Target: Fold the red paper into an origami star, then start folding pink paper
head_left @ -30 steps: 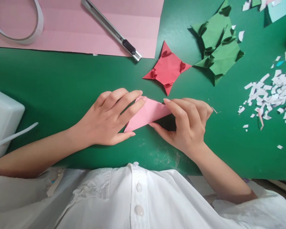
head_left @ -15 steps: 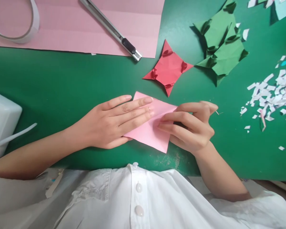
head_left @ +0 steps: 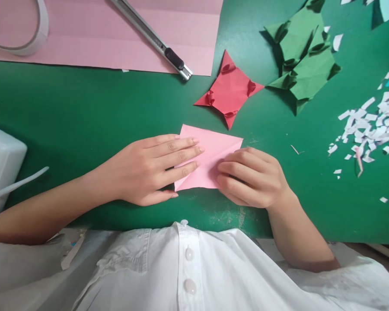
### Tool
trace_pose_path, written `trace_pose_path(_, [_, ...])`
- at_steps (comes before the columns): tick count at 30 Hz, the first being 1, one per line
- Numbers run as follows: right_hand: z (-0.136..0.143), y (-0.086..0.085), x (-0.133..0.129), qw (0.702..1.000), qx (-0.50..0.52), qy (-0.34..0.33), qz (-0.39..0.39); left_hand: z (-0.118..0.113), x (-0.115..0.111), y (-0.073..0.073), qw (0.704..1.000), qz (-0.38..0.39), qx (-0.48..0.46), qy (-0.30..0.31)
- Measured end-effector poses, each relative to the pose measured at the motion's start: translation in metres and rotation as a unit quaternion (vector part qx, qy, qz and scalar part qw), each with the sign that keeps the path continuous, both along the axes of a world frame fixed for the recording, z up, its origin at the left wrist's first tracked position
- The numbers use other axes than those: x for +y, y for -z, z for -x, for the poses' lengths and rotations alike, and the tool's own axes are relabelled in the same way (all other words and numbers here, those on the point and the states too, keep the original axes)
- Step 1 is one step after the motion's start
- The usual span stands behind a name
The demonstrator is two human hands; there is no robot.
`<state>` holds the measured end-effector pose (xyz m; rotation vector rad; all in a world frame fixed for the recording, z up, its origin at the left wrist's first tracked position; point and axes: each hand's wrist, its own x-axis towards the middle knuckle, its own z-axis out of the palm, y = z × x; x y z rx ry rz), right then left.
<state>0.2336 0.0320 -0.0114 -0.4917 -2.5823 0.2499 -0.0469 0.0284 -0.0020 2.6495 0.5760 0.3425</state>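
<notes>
A small square of pink paper (head_left: 210,147) with crease lines lies on the green table in front of me. My left hand (head_left: 158,168) rests flat over its left part, fingers stretched out and slightly apart. At the paper's lower right, my right hand (head_left: 251,177) has its fingers curled and pinched on the edge. Those fingers hide that corner. Just beyond the paper sits a red folded paper star (head_left: 231,90) with four points and curled flaps.
Green folded paper shapes (head_left: 311,60) lie at the upper right, above scattered white paper scraps (head_left: 376,125). A utility knife (head_left: 155,41) and a white tape ring (head_left: 43,30) rest on a large pink sheet (head_left: 84,43). A white box-like object (head_left: 3,160) stands left.
The pink paper's lower right corner, which stuck out toward me, no longer shows there. My right hand's fingers have curled in more tightly, and my left hand's fingers have shifted slightly left.
</notes>
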Motion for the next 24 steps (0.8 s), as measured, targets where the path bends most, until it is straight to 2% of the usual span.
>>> trace_pose_path(3, [-0.001,0.0,-0.001,0.993,0.022,0.07,0.088,0.0,-0.001,0.003,0.998,-0.032,-0.042,-0.033])
trace_pose_path(7, [0.002,-0.004,-0.002,0.96,0.037,0.211,0.18,-0.001,-0.001,0.004,0.99,-0.056,-0.056,-0.112])
trace_pose_path(12, [0.01,-0.008,-0.004,0.938,0.028,0.307,0.16,-0.004,-0.001,0.001,0.981,-0.091,-0.019,-0.17])
trace_pose_path(16, [0.013,-0.007,-0.004,0.934,0.011,0.328,0.142,-0.004,-0.003,-0.002,0.973,-0.097,-0.012,-0.211])
trace_pose_path(18, [0.013,-0.006,-0.002,0.939,0.012,0.319,0.129,-0.004,-0.005,-0.002,0.971,-0.123,-0.048,-0.199])
trace_pose_path(20, [0.013,-0.006,-0.002,0.945,0.019,0.308,0.108,-0.006,-0.006,-0.003,0.974,-0.157,-0.075,-0.144])
trace_pose_path(22, [0.013,-0.005,-0.002,0.945,0.016,0.31,0.1,-0.008,-0.008,-0.003,0.982,-0.162,-0.048,-0.084])
trace_pose_path(24, [0.013,-0.005,-0.002,0.94,0.007,0.325,0.107,-0.01,-0.01,-0.003,0.992,-0.113,0.012,-0.061])
